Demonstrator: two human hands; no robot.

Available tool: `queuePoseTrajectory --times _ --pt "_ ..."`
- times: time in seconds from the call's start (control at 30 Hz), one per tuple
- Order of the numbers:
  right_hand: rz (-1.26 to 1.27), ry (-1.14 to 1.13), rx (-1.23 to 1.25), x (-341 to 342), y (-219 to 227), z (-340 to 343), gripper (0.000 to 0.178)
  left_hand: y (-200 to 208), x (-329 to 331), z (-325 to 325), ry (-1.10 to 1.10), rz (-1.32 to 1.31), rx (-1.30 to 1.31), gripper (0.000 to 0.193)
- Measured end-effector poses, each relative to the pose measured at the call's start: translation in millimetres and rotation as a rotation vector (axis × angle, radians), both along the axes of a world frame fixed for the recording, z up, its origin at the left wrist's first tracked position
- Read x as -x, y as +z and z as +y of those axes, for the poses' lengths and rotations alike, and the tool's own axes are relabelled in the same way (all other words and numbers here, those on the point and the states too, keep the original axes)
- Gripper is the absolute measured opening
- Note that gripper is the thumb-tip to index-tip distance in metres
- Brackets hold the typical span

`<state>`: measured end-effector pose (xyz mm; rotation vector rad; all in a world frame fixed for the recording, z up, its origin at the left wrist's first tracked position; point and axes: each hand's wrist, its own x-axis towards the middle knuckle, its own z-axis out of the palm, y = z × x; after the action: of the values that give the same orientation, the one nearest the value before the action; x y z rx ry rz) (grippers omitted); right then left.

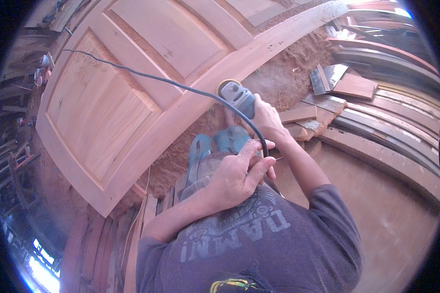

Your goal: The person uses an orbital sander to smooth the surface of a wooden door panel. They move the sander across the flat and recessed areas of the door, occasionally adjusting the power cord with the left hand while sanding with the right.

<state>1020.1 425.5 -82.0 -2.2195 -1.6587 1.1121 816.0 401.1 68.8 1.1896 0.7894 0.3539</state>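
Beyond the wearer's lap, at the near edge of a large panelled wooden door [173, 122], a hand-held power tool [242, 100] closed firmly in the right hand [268, 117]. Gripped at the blue rear part of its body, with the grey head just forward of the fingers and, at the far end, a round disc [219, 88] rimmed in yellow. Overlapping the door's edge from this angle; whether touching the wood, impossible to tell.

Nearer the chest, the left hand [232, 178], palm turned inward, fingers dusty and loosely bent. Between its thumb and forefinger, a dark, smooth power cord [151, 76]; whether pinched or merely passing through, impossible to tell. From there, curving up past the tool and slanting leftward across the door.

On the door, pale pinkish-tan timber with visible grain, raised rectangular panels set within grooved frames, and crumbs of sawdust along the recesses. Under and beside it, a rough, powdery layer of reddish-brown dust [298, 68].

To the right, long boards [391, 127] stacked in uneven rows, with a flat brown sheet [376, 210] below them. At lower left, narrow reddish planks [90, 244]. Along the bottom, a dark, faded cotton-like T-shirt [322, 234] with pale print.
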Motion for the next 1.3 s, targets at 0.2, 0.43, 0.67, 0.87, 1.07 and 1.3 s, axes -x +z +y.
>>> queuePoseTrajectory --times 0.2,0.43,0.67,0.87,1.07,1.3 --pt "-0.02 -0.113 -0.018 -83.1 -12.4 28.6 0.06 -3.1 -35.7 22.9 0.063 0.019 0.129 0.038" --pt "-0.01 -0.271 -0.108 -201.5 -35.1 67.2 0.07 -24.9 -68.4 44.8 0.297 -0.037 0.154 0.042" --pt "0.32 -0.464 -0.213 -243.5 -43.4 38.5 0.065 -59.8 -107.5 131.0 0.681 0.001 -0.094 0.039" --pt "0.242 -0.406 -0.067 -179.6 -52.3 27.1 0.066 -33.5 -184.1 70.8 0.108 0.119 -0.944 0.029" --pt "0.207 0.225 -0.034 -17.3 -17.2 42.9 0.068 -41.4 -163.9 23.9 -0.203 0.035 -0.686 0.045" --pt "0.172 0.603 -0.048 145.6 -34.8 35.7 0.055 -37.9 -99.3 11.2 0.069 -0.082 -0.403 0.055"
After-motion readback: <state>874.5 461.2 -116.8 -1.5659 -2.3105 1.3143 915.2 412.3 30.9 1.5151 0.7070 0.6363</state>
